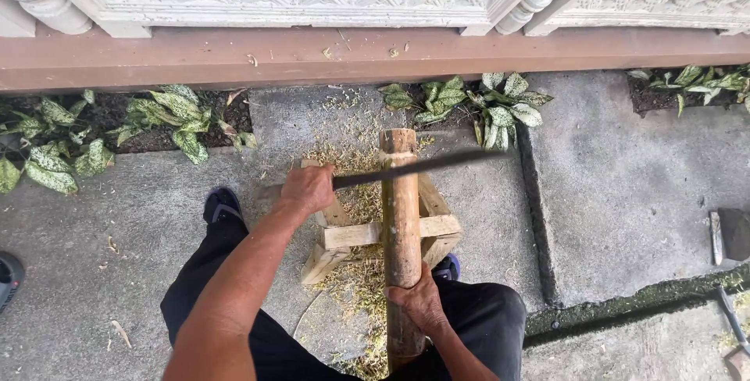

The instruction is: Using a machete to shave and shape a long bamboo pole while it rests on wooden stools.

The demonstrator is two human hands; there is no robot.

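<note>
My left hand (307, 188) grips the knife (414, 168) mid-frame, blade across the log (401, 225); my right hand (416, 301) clasps the log lower down

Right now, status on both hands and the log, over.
Left hand gripping long blade, edge across log near its top. Right hand clamping log lower down, log lying on wooden stand. Shavings underfoot; nothing blocking.

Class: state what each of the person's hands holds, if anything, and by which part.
The left hand grips a long blade by its handle end. The right hand grips a wooden pole near its lower end, over a wooden stand.
</note>
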